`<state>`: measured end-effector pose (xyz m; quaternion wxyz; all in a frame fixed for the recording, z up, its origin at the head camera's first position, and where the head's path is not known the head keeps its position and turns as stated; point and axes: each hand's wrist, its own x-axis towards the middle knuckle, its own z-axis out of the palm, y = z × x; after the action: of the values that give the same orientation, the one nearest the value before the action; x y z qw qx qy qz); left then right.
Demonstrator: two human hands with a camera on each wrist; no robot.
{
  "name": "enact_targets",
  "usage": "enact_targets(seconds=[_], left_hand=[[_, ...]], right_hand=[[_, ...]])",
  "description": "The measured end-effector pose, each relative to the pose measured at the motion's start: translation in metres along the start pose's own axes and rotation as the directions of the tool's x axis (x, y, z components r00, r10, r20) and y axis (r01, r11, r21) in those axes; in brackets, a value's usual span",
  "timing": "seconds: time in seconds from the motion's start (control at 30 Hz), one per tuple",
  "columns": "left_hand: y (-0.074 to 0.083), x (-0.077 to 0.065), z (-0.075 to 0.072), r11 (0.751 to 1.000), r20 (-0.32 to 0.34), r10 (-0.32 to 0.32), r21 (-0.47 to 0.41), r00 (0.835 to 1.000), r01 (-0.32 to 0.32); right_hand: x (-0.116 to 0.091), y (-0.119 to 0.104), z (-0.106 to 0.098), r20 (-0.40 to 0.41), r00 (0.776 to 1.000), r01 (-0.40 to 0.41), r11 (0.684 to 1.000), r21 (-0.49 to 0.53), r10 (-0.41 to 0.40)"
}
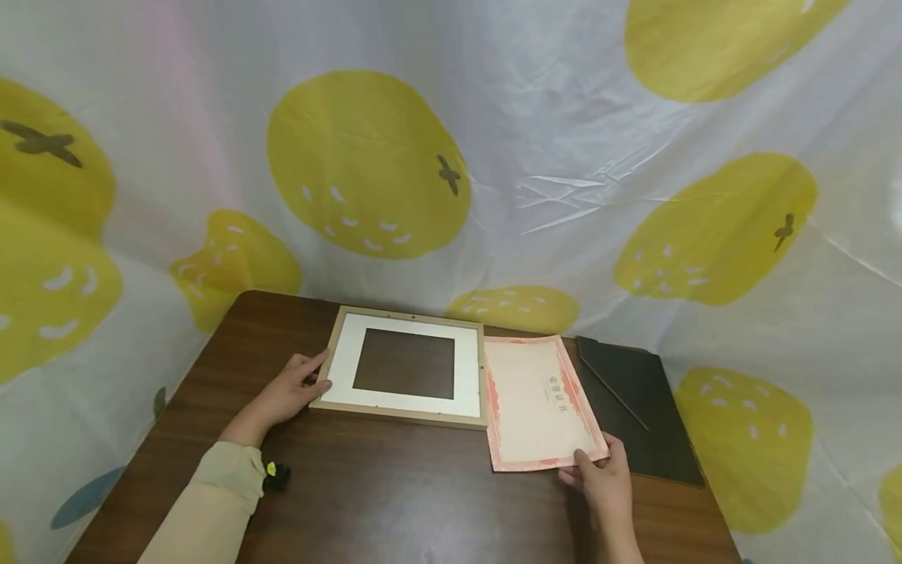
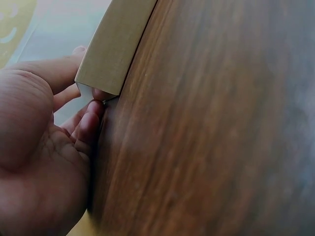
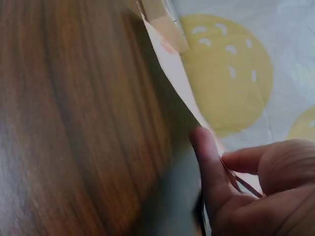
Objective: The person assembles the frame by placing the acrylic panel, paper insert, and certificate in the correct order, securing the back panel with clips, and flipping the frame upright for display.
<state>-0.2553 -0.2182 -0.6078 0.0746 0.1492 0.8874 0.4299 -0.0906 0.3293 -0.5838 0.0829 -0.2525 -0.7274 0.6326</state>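
A light wooden picture frame [image 1: 398, 420] with a white mat [image 1: 345, 356] lies on the brown table; dark wood shows through the mat's window. My left hand [image 1: 292, 388] grips the frame's left side, thumb on the near part and fingers at the edge; in the left wrist view the fingers curl at the frame's corner [image 2: 115, 49]. To the right, my right hand [image 1: 602, 474] pinches the near right corner of a certificate [image 1: 528, 407] with a red-orange border. The certificate's left edge meets the frame's right side. In the right wrist view the sheet [image 3: 179, 88] is seen edge-on, raised off the table.
A dark backing board [image 1: 634, 407] with a slanting stand strip lies at the table's right, partly under the certificate. The brown table [image 1: 395, 493] ends at a curtain [image 1: 528, 157] printed with yellow fruit. A small black object [image 1: 277, 476] is at the left wrist.
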Motion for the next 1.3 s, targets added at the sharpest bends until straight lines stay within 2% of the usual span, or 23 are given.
enact_targets(seconds=[0.13,0.27,0.37,0.47,0.67,0.87,1.17,1.3], left_hand=[[0.000,-0.001,-0.002,1.000,0.010,-0.001,-0.006,1.000,0.001],[0.000,-0.001,-0.004,1.000,0.015,-0.011,-0.015,1.000,0.011],[-0.002,-0.004,-0.006,1.000,0.012,-0.017,-0.014,1.000,0.017],[-0.004,-0.007,-0.007,1.000,0.008,-0.022,-0.017,1.000,0.022],[-0.005,-0.013,-0.011,0.999,0.003,-0.028,-0.028,1.000,0.028],[-0.003,-0.014,-0.011,1.000,0.001,-0.016,-0.025,1.000,0.016],[-0.001,-0.010,-0.010,0.999,-0.002,-0.029,-0.018,1.000,0.029],[-0.002,-0.012,-0.010,0.999,0.002,-0.041,-0.017,0.999,0.041]], right_hand=[[0.000,-0.001,-0.003,-0.089,0.994,0.053,0.996,-0.065,-0.059],[0.001,-0.007,-0.011,-0.126,0.989,0.072,0.995,-0.071,-0.080],[0.003,-0.014,-0.018,-0.103,0.992,0.074,0.996,-0.047,-0.079],[0.005,-0.019,-0.026,-0.040,0.998,0.055,0.998,-0.035,-0.057],[0.005,-0.031,-0.033,0.046,0.999,0.034,0.990,-0.140,-0.028],[0.008,-0.044,-0.043,0.040,0.999,0.025,0.975,-0.220,-0.017],[0.013,-0.059,-0.059,-0.005,0.997,0.066,0.930,-0.361,-0.073],[0.015,-0.066,-0.068,0.022,0.999,0.051,0.925,-0.377,-0.045]])
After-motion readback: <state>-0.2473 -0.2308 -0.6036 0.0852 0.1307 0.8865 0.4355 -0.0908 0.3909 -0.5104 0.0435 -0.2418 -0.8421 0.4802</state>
